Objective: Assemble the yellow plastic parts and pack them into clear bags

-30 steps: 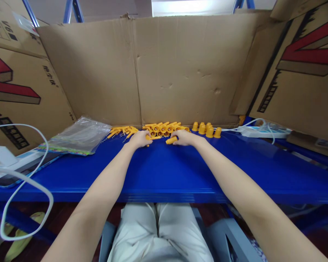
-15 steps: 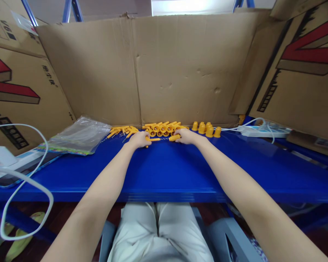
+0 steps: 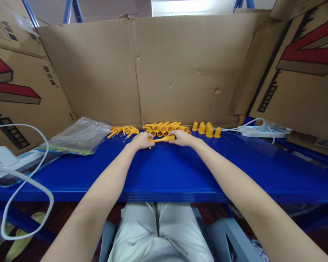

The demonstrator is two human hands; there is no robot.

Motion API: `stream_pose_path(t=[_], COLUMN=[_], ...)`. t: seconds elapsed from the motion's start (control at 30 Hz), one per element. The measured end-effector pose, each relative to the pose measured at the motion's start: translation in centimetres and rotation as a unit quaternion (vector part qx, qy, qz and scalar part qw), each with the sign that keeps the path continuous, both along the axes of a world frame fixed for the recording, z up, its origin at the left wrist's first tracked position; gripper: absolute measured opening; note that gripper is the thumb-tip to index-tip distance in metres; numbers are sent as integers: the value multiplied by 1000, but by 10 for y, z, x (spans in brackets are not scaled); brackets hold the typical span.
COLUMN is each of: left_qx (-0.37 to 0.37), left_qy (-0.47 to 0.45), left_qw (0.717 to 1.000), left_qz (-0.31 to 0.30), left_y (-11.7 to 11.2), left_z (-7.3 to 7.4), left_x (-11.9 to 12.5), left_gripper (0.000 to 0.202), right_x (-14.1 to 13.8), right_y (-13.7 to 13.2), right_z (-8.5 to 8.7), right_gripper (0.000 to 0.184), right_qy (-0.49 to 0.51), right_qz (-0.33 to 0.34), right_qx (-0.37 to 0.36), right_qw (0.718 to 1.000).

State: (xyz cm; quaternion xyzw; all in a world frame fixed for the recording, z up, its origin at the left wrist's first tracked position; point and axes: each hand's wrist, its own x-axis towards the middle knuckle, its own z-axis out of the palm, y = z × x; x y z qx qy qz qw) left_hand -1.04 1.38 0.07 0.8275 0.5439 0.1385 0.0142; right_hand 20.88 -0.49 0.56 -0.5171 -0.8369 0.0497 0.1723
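Note:
My left hand is closed around the handle end of a yellow corkscrew, its ridged stem pointing right. The fingers of my right hand pinch a yellow sleeve-like piece, which meets the stem end to end. No bare metal spiral shows between the two parts. Just behind the hands lies a stack of yellow corkscrews with bell-shaped ends, some with metal tips inside the bells. Left of my left hand is a pile of yellow handles with metal spirals. Several yellow bell-shaped caps stand to the right.
A blue table carries everything. Clear plastic bags lie at left, near a phone and looping white cable. A tall cardboard panel closes off the back. At right is a white power strip.
My hands have come closer together. The metal spiral that showed between the stem and the right-hand piece is now hidden, and the two yellow parts meet.

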Motion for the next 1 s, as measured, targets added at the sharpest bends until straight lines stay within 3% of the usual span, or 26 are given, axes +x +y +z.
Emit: stream_pose_path(t=[0.27, 0.4, 0.6, 0.73, 0.9, 1.0], left_qx=[21, 43, 40, 35, 25, 21], left_qy=[14, 22, 12, 7, 2, -6], left_qw=[1000, 999, 999, 999, 999, 1000], left_qz=[6, 15, 31, 40, 30, 17], left_y=[-6, -10, -9, -7, -3, -1], left_z=[4, 5, 4, 4, 4, 3], left_x=[1, 3, 3, 1, -2, -3], left_gripper=[31, 29, 29, 30, 31, 30], right_x=[3, 2, 4, 11, 19, 20], right_y=[0, 0, 6, 8, 5, 1], right_z=[0, 0, -7, -7, -3, 0], right_gripper=[30, 28, 35, 44, 32, 21], right_qy=[27, 71, 222, 286, 355, 355], right_qz=[7, 14, 11, 16, 35, 36], right_qx=[-13, -69, -183, -181, -269, -311], right_qw=[1000, 995, 958, 941, 895, 881])
